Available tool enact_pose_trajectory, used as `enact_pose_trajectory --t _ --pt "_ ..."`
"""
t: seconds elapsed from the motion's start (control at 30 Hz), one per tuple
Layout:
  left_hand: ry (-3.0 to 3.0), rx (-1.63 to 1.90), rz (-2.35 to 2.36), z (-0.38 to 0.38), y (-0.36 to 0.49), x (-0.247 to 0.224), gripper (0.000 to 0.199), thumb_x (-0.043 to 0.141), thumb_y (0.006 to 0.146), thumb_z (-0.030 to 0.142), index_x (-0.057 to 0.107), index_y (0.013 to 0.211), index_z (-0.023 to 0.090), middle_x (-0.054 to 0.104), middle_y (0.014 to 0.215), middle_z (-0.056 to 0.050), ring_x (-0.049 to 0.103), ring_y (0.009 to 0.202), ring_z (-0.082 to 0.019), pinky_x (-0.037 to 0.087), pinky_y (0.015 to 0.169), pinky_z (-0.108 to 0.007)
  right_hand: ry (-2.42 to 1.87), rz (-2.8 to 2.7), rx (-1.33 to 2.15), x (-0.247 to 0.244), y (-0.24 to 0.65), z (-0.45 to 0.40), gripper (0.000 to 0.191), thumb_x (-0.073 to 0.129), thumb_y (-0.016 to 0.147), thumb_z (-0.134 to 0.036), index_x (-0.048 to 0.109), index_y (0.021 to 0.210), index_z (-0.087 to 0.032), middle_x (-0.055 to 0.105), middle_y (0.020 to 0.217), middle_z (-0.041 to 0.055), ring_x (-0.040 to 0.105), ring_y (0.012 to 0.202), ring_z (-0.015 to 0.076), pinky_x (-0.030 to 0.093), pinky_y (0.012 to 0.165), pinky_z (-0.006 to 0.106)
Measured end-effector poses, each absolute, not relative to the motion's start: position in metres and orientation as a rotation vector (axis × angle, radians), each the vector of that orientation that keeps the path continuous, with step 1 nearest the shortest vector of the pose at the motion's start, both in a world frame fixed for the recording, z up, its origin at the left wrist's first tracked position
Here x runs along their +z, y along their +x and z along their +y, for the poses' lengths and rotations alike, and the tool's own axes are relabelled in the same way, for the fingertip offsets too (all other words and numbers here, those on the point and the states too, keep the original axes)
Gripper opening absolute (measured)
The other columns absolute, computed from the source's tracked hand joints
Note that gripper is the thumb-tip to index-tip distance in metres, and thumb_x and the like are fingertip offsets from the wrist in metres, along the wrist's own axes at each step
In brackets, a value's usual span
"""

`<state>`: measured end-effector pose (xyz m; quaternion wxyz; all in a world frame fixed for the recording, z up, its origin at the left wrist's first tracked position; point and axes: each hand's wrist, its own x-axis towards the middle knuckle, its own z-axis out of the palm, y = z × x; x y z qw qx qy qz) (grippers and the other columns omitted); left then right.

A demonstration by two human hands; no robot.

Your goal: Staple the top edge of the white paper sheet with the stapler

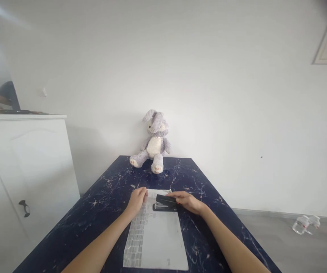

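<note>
A sheet of white paper (162, 239), with a printed pattern down its left side, lies on the dark blue marbled table (101, 216). My left hand (137, 199) pinches the paper at its upper left edge, fingers closed. Over the upper right part of the sheet is a black stapler (165, 207), its jaw pointing left and gaping. My right hand (187, 201) holds the stapler at its rear end, fingers along the top arm. The underside of the right hand's grip is hidden.
A grey plush rabbit (154, 146) sits at the table's far end against the white wall (237, 94). To the left stands a white cabinet (35, 167) with a dark handle. Clear plastic bottles (301, 224) lie on the floor at right.
</note>
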<state>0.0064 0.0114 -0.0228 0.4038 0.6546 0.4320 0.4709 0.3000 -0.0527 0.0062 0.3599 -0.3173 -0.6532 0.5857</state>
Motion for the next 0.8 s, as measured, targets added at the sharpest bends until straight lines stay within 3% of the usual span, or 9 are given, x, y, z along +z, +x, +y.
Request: enact_pose_trajectory --t 0.1,0.27,0.43,0.8 --pt "1.598 1.233 1.059 0.0081 0.0097 -0.0205 0.049 0.055 0.085 0.067 0.063 0.072 0.02 0.062 0.063 -0.003 0.058 0.059 -0.02 0.043 0.059 -0.03 -0.817 -1.607 1.587 0.0027 0.3026 -0.0503 0.051 0.072 0.073 -0.026 0.077 0.124 -0.02 0.073 0.136 0.0127 0.065 0.131 0.033 0.037 0.122 0.051" --pt "1.622 1.201 1.053 0.004 0.0129 -0.0162 0.046 0.055 0.087 0.062 0.068 0.079 0.019 0.072 0.081 -0.009 0.07 0.08 -0.025 0.051 0.068 -0.033 -0.837 -1.541 1.642 0.0019 0.3037 -0.0468 0.055 0.062 0.068 -0.017 0.078 0.121 -0.018 0.074 0.135 0.0114 0.066 0.13 0.0324 0.035 0.124 0.051" --pt "1.668 1.176 1.055 0.007 0.0132 -0.0175 0.042 0.055 0.091 0.057 0.068 0.079 0.02 0.073 0.084 -0.009 0.07 0.081 -0.024 0.053 0.07 -0.034 -0.814 -1.542 1.676 0.0013 0.3063 -0.0452 0.065 0.057 0.062 -0.013 0.077 0.124 -0.018 0.074 0.135 0.009 0.066 0.13 0.0313 0.035 0.125 0.05" --pt "1.642 1.191 1.048 0.0106 0.0137 -0.0198 0.041 0.056 0.093 0.055 0.069 0.082 0.018 0.073 0.083 -0.009 0.07 0.081 -0.023 0.053 0.07 -0.032 -0.741 -1.561 1.727 0.001 0.3102 -0.0422 0.068 0.057 0.066 -0.012 0.072 0.132 -0.015 0.072 0.139 0.0099 0.064 0.133 0.0317 0.037 0.124 0.051"
